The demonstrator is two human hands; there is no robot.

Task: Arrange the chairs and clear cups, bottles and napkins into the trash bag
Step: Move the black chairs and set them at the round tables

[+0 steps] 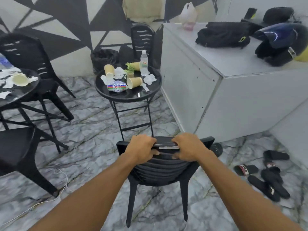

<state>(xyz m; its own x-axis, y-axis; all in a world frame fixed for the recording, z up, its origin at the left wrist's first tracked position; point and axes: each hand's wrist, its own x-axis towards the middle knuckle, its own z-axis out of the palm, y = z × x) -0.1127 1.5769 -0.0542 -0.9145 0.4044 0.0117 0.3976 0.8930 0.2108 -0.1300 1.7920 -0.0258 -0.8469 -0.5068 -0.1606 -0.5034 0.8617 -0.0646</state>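
A black plastic chair (160, 170) stands right in front of me, its back towards me. My left hand (141, 148) and my right hand (188, 146) both grip the top rail of its backrest. Beyond it a small round black table (126, 95) carries three tipped paper cups, one of them (133, 82) near the front, a clear water bottle (143, 63) standing upright, a crushed bottle with a coloured label (116, 87), crumpled napkins (150, 79) and a small green plant (130, 69). A black trash bag (104, 58) sits on the floor behind the table.
Another round table (25, 90) at the left holds a cup and napkins, with black chairs (31, 60) around it. One chair (142, 40) stands behind the small table. A grey counter (233, 80) on the right bears bags and a helmet. Slippers (270, 182) lie on the floor.
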